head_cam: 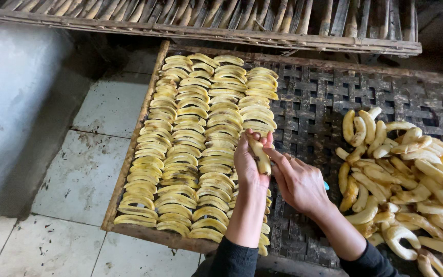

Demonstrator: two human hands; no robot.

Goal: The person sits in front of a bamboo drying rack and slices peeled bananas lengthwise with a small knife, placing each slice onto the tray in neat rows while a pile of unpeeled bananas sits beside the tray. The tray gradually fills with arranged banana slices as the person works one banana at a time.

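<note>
While the left hand [246, 165] closes its grip around a peeled, pale yellow banana [260, 154], holding it upright above the woven dark bamboo drying tray [314, 110], the right hand [299, 180] presses its fingers against the fruit's side, pinching at it rather than wrapping it (whether a small blade sits under those fingers I cannot tell). To do this well, I would judge, the left grip should stay light enough not to bruise the soft flesh, with the right fingers working along its length. Just left of the hands lie neat overlapping rows of yellow banana slices [190, 149], filling that side of the tray up to its wooden frame; a new piece would best continue the rightmost column, overlapped like its neighbours. Well to the right sits a loose heap of whole peeled bananas [406, 174]. Beyond the frame is a tiled white floor [83, 169].
</note>
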